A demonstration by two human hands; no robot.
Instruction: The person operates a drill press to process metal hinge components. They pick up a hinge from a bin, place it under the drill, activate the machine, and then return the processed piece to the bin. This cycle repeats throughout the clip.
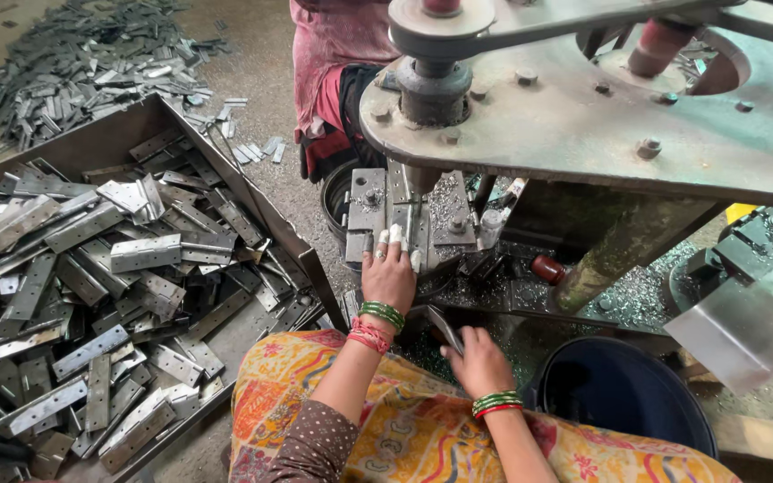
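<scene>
The floor here is bare grey concrete (270,98), gritty with metal shavings, and a loose heap of grey steel hinge plates (82,63) lies spread over it at the far side. Nearer, a wide, shallow sheet-metal tray (252,192) sits on the ground, piled with more flat drilled hinge plates (91,286) lying every way. The person sits beside it in a yellow patterned garment, facing a heavy, grimy steel press machine (583,125) whose bed glitters with swarf. Their left hand (388,273), fingertips taped white, lies flat with fingers spread against the grey metal workpiece on the press die (404,219), pressing rather than gripping. Their right hand (479,360) is closed around a thin dark metal lever (445,328) just below the bed. A dark blue round plastic bucket (624,398) stands at their right knee. Another person in a pink cloth (328,54) sits behind the machine.
</scene>
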